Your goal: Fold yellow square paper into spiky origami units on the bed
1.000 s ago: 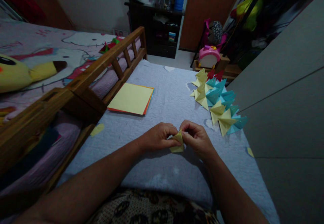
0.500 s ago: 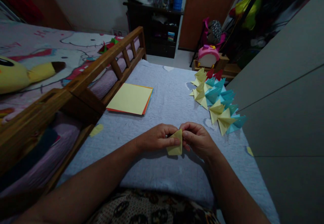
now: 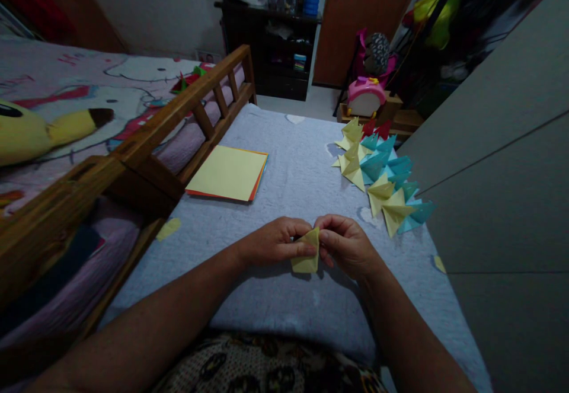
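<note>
A small folded yellow paper piece [image 3: 306,253] is pinched between both my hands just above the light blue mattress [image 3: 284,298]. My left hand [image 3: 274,242] grips its left side with curled fingers. On its right side my right hand [image 3: 345,245] is closed, thumb and fingers pressed on the fold. A stack of square coloured paper sheets [image 3: 227,173], yellow on top, lies farther away to the left. A row of finished folded paper shapes [image 3: 382,176], yellow, turquoise and red, lies to the right along the grey wall.
A wooden bed rail [image 3: 146,138] runs along the left, with a patterned bedspread and a yellow plush toy [image 3: 31,132] beyond it. A grey cabinet wall [image 3: 498,168] bounds the right. A dark shelf, a door and a pink toy [image 3: 368,93] stand at the back.
The yellow piece has been turned up between my fingers, so a larger flat face shows than a second ago. Both hands stay in nearly the same place.
</note>
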The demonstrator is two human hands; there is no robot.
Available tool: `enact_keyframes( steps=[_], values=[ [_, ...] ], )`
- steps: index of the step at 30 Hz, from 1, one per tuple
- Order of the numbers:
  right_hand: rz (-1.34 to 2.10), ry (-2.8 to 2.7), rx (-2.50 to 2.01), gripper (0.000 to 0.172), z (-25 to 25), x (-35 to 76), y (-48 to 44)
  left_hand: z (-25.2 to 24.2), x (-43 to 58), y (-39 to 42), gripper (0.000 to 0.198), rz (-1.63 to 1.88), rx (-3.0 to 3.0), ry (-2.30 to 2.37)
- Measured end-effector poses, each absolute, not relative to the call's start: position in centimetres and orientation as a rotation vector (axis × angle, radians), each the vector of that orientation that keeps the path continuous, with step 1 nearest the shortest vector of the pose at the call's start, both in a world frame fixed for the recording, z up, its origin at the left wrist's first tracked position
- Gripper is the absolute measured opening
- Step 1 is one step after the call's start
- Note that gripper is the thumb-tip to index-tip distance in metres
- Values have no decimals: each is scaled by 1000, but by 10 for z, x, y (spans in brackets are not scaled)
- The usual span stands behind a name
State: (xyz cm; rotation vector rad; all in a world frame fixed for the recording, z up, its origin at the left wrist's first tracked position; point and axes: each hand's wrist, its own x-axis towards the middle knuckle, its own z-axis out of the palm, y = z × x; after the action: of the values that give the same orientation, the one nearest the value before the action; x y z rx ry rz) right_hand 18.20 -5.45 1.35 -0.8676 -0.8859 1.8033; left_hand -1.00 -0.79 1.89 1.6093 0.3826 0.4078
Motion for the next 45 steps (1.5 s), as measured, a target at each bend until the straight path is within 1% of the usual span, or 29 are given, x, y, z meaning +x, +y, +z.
enact_keyframes(
  steps=[19, 24, 28, 32, 38, 41, 45],
  values=[
    [1726, -955, -916, 34, 12, 178, -56, 22, -8, -9, 26, 449, 1645, 376],
    [1605, -1005, -972, 29, 10, 177, -55, 23, -7, -9, 25, 457, 1719, 415],
    [1446, -1062, -1034, 29, 12, 174, -55, 20, -4, -11, 23, 564, 1745, 509],
    [1386, -1109, -1096, 24, 11, 173, -56, 17, -1, -13, 25, 633, 1754, 565],
    [1265, -1154, -1141, 17, 13, 175, -55, 11, 1, -14, 27, 568, 1791, 528],
    [1239, -1094, -1119, 18, 15, 177, -52, 9, 3, -16, 26, 513, 1896, 505],
    [1275, -955, -1042, 19, 15, 183, -53, 10, 3, -16, 32, 524, 1883, 550]
  ],
)
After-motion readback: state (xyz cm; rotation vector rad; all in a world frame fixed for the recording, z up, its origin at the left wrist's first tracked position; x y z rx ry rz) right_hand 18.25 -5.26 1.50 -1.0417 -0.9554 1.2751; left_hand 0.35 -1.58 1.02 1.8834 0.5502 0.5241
